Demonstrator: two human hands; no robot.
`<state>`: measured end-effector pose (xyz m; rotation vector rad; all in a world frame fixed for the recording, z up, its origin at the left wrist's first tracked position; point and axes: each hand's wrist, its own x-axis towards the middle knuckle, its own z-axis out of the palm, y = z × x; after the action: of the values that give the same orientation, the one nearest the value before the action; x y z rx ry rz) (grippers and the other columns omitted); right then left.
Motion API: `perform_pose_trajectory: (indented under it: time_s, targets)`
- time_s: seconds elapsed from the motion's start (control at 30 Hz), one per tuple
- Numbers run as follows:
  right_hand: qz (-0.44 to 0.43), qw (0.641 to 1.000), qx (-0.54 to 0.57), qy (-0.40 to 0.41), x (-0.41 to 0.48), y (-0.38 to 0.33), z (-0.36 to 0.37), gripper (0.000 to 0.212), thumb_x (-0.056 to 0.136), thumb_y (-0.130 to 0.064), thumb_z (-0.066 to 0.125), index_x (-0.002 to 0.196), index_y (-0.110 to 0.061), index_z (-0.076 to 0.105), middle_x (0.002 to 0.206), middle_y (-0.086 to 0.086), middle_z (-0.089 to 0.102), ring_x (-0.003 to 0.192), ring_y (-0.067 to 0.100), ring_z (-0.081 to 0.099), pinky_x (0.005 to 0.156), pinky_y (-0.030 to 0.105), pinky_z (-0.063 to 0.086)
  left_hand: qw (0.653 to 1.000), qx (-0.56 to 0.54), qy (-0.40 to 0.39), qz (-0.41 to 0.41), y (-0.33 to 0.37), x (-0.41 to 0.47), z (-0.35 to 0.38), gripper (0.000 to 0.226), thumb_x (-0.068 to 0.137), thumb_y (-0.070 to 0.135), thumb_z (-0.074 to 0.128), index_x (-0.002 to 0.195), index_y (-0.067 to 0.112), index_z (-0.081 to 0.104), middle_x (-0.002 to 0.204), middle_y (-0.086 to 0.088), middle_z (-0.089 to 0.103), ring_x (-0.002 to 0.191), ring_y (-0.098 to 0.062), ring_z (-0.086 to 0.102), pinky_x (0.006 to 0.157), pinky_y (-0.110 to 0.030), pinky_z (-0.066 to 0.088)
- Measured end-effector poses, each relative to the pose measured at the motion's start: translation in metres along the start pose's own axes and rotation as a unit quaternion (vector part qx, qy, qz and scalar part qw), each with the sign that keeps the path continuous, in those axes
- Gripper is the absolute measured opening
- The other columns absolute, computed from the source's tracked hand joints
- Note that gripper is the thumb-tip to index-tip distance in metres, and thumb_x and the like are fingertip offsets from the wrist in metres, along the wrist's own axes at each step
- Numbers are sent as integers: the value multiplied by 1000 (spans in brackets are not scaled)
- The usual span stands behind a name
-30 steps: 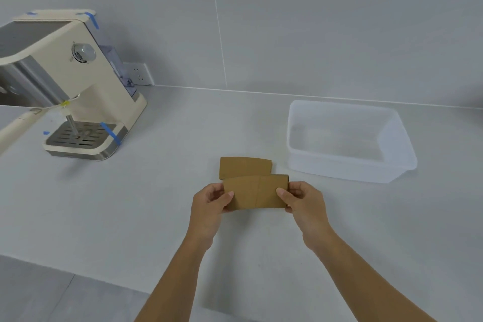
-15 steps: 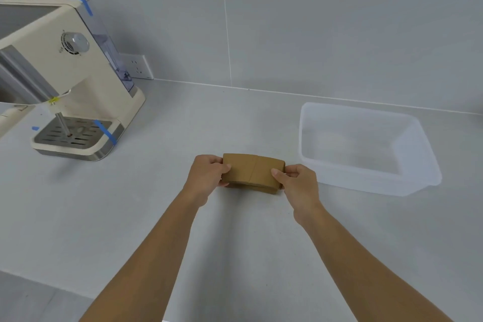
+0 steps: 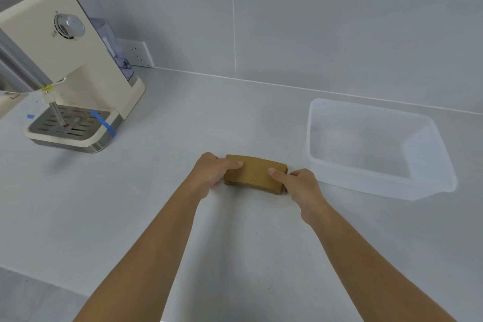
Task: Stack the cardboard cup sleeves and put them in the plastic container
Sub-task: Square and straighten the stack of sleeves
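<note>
Head view: sleeves [image 3: 254,174] stacked flat on surface [image 3: 235,243], frame centre. Left hand [image 3: 213,174] clamped on stack's 9 o'clock end, thumb on top. Right hand [image 3: 300,184] clamped on 3 o'clock end, thumb on top too. Container [image 3: 428,180] at 3 o'clock of stack, near but apart, sitting on surface, nothing visible inside. Coffee machine [image 3: 65,60] at 10 o'clock, well apart, blue tape strips on it. Wall socket [image 3: 137,55] just behind machine.
</note>
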<state>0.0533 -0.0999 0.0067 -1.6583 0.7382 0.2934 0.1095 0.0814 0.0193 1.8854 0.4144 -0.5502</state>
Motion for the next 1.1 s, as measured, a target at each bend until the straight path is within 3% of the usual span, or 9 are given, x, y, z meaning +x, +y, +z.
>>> perform_pose_trajectory:
  time_s: [0.07,0.17,0.37,0.5,0.57,0.73,0.9,1.0,1.1]
  targets:
    - [5,1000,1,-18,-1,-4,0,44,69,-37,76,82,-5,50,90,7,57,83,21,56,58,24,37,1000,-3,-17,-19,1,1,2,47,68,35,79,96,6,54,87,0,54,81,-17,53,81,-34,48]
    - [12,999,14,-30,-1,-8,1,50,68,-26,80,103,0,56,106,13,63,96,26,61,74,29,46,999,1,-30,-26,1,0,8,44,65,30,82,89,11,49,87,4,50,82,-12,50,80,-34,49]
    - [39,993,66,-87,-2,-10,-8,41,65,-14,82,98,-2,63,98,6,67,90,20,64,67,21,46,991,-70,-90,-64,1,-5,1,46,64,16,83,102,3,60,104,-7,63,95,-20,59,80,-31,52]
    - [-12,988,59,-145,-10,-4,-16,33,63,-8,81,92,-7,67,97,4,71,88,14,67,65,16,48,983,-72,-139,97,-8,-18,-3,42,65,9,81,103,9,63,103,-4,70,93,-14,67,73,-22,54]
    - [-60,987,59,-139,-13,2,-18,44,61,-4,81,101,-9,65,98,2,71,88,11,66,62,14,49,976,-68,-101,179,-17,-26,0,47,62,6,82,101,17,58,104,-1,64,88,-7,65,65,-14,51]
    - [-178,981,22,-72,-18,15,-17,49,59,-4,81,100,-16,58,93,-4,62,76,-4,59,54,3,43,961,-46,-19,272,-42,-31,11,55,60,7,84,99,31,52,111,-1,51,98,-6,53,77,-13,46]
    - [-213,975,-42,-53,-16,27,-12,52,63,-14,81,107,-20,54,109,-3,48,100,11,50,73,14,38,963,-54,-28,261,-56,-32,13,60,58,15,86,103,33,52,113,6,46,106,-4,50,79,-9,45]
    - [-206,974,-40,-81,-15,34,-9,75,63,-17,82,126,-27,44,124,-7,40,117,12,41,95,27,40,970,-59,-59,230,-63,-34,16,73,59,30,80,122,34,44,122,10,45,111,-2,50,81,-13,46]
    - [-199,974,2,-110,-17,40,0,93,63,-19,82,138,-32,29,131,-12,37,115,5,43,90,18,40,967,-92,-78,224,-63,-37,19,78,70,42,73,135,31,32,126,18,45,108,13,48,79,-4,43]
